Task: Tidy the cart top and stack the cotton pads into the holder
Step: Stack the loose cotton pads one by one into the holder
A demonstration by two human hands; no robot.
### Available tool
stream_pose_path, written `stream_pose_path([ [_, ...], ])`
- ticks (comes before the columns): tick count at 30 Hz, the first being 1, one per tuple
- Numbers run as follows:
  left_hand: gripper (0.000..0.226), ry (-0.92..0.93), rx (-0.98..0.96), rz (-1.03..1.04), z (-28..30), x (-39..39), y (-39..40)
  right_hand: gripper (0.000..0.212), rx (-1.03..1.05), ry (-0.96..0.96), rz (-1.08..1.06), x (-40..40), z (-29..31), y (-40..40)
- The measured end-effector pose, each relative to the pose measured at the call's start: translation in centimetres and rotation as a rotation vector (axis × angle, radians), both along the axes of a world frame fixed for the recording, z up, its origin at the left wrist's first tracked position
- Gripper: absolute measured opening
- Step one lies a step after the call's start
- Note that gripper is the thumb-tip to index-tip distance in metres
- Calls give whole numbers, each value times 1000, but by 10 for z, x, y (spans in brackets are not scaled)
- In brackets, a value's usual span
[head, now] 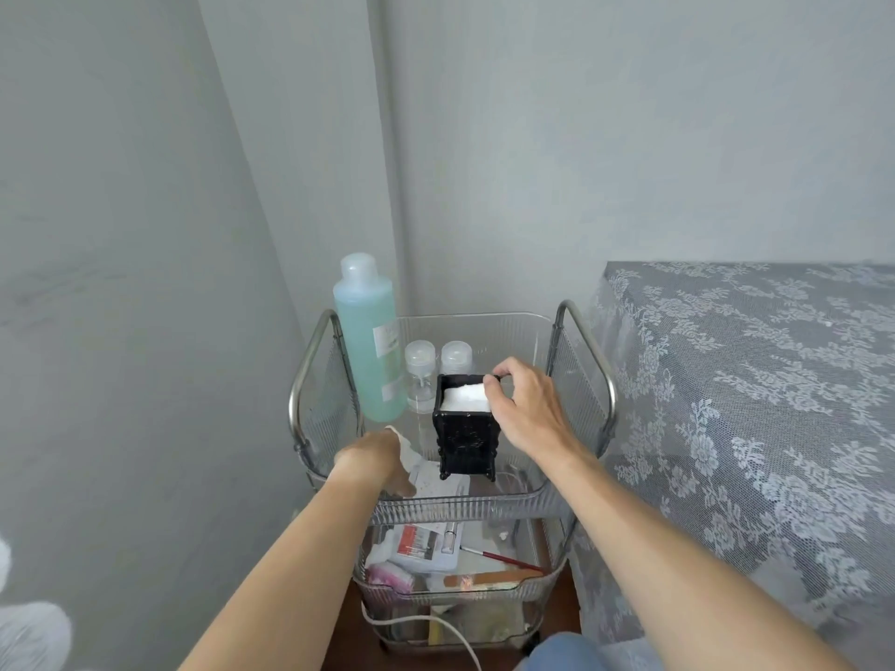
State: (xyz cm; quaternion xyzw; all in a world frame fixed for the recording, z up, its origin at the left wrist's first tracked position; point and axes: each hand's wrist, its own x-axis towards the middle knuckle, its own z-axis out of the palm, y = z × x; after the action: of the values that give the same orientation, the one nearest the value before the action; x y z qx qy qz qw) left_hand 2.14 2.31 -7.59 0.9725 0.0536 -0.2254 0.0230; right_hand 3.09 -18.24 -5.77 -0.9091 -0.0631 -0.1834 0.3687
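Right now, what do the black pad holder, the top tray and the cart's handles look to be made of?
Black pad holder: likely moulded plastic, glossy, with embossed ornament and small feet. Top tray: clear ribbed plastic or acrylic; the things below show through it. Cart handles: metal tubing, brushed silver sheen, with fine mesh side panels. Cotton pads in the holder: white, fluffy.

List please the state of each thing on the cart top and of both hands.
holder: upright, filled with cotton pads to the rim
green bottle: upright, capped, nearly full
two small clear bottles: upright, capped
right hand: fingers on holder rim
left hand: holding white material, grip hidden
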Motion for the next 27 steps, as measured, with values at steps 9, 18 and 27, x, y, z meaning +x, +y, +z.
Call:
stream_pose_path([
  [9, 37, -97, 70, -84, -4, 3, -2, 23, 21, 14, 0, 2, -1, -1],
  [18, 18, -394, -597, 77, 30, 12, 5, 18, 72, -116, -7, 4, 0, -2],
  [27, 13, -578, -937, -90, 84, 25, -17, 20, 89, -103, 73, 4, -3, -2],
])
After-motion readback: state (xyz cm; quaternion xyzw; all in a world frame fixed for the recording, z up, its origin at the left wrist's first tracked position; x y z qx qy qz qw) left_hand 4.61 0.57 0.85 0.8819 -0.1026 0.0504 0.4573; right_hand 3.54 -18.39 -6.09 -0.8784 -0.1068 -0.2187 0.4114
